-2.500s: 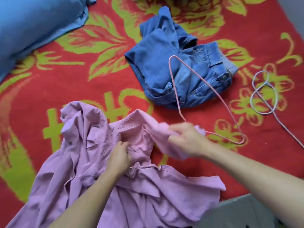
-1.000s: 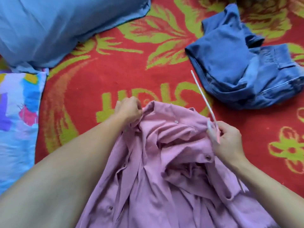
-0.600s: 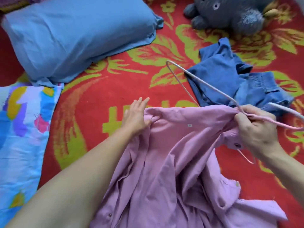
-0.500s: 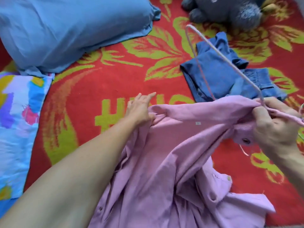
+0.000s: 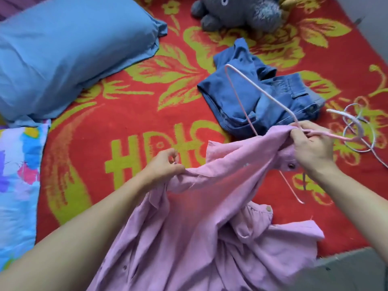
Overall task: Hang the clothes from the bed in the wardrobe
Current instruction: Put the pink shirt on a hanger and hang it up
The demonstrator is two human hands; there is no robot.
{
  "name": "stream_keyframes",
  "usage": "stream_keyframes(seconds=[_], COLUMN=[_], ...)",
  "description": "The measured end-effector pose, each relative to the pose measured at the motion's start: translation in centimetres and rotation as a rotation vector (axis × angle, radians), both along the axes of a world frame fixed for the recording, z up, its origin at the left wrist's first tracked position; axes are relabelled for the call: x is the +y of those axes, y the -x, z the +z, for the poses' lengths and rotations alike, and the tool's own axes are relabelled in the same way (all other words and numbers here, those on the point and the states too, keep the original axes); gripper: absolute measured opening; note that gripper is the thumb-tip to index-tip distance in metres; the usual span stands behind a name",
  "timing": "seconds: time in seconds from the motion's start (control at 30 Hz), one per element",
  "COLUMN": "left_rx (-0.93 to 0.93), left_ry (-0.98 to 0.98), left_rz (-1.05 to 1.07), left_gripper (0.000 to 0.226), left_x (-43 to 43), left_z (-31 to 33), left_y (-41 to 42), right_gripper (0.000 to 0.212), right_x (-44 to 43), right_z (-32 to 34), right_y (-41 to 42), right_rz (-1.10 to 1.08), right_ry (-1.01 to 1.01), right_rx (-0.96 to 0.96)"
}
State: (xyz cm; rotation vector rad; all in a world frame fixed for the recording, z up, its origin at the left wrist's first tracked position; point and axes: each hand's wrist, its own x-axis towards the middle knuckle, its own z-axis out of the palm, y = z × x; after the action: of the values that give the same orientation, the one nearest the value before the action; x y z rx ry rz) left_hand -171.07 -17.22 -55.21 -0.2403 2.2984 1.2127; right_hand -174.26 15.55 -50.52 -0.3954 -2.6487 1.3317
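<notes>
The shirt [image 5: 210,217] lies bunched on the bed [image 5: 126,114] with its collar end lifted between both hands, so the step in hand looks like threading the hanger [image 5: 260,91] into it; the jeans [image 5: 231,95] wait just beyond. The left hand [image 5: 165,164] pinches the shirt's upper edge with thumb and curled fingers. The right hand [image 5: 312,148] grips the hanger's neck together with the collar, one hanger arm standing clear above the cloth. Next, I judge, that free arm must slide into the far shoulder while the left hand holds the opening wide.
</notes>
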Motion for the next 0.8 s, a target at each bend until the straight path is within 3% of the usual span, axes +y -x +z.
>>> stream_keyframes(seconds=[0.07,0.13,0.27,0.4,0.5,0.6,0.73,0.8], left_rx=[-0.123,-0.145,0.087,0.146,0.152,0.232,0.387,0.467], left_ry=[-0.026,0.102,0.690,0.836,0.835,0.794,0.624,0.479], left_rz=[-0.005,-0.113,-0.031,0.067,0.116,0.145,0.131,0.111], left_gripper=[0.038,0.029,0.018,0.022,0.025,0.022,0.016,0.015], left_x=[0.5,0.8,-0.3,-2.7,-3.6,-3.4,-1.9,-1.1], left_z=[0.2,-0.6,-0.6,0.7,1.9,3.3,4.5,4.9], left_y=[-1.4,-2.6,-3.4,-2.3,-1.8,-1.9,-2.9,-3.7], right_gripper=[0.023,0.022,0.023,0.020,0.018,0.034,0.039,0.051], right_x=[0.2,0.6,1.4,-0.6,-2.3,-4.0,-8.5,-11.5], right_z=[-0.6,-1.2,-1.0,3.8,6.8,5.9,1.7,-0.6], right_y=[0.2,0.2,-0.2,-2.1,-2.7,-2.9,-3.5,-4.3], right_rz=[0.027,0.071,0.118,0.343,0.699,0.853,0.844,0.827], right_ry=[-0.011,-0.079,-0.132,0.084,0.123,0.072,-0.008,0.061], right_rx=[-0.031,-0.114,-0.174,-0.107,-0.308,-0.520,-0.391,-0.364])
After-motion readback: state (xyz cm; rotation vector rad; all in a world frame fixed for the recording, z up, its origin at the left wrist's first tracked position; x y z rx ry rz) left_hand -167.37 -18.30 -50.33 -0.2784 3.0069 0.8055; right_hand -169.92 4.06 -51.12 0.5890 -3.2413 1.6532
